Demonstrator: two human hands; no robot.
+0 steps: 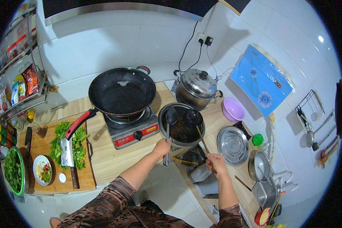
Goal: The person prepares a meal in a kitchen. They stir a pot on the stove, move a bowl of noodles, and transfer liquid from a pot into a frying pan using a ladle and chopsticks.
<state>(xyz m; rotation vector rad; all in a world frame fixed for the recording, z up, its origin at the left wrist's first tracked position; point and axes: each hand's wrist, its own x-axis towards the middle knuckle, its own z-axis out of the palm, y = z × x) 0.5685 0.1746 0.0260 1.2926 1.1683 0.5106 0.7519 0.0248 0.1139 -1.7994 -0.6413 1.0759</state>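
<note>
My left hand (162, 147) grips the metal handle of a dark-headed spatula or ladle (171, 115), its head over the left part of a dark pot (161, 125). My right hand (216, 164) is closed around the wooden handle of a round dark ladle (194, 117). That ladle's head is at the pot's back right. Dark contents fill the pot, and I cannot tell what they are. Behind and to the left, a black wok (121, 92) with a red-and-black handle rests on a portable gas stove (134, 136).
A cutting board (40, 131) holds chopped greens (79, 148), a cleaver (67, 154) and a bowl of chopped seasonings (42, 174). A lidded steamer pot (196, 88) stands at the back. Rightward are a purple bowl (233, 109), a metal lid (232, 146) and a sink (264, 192).
</note>
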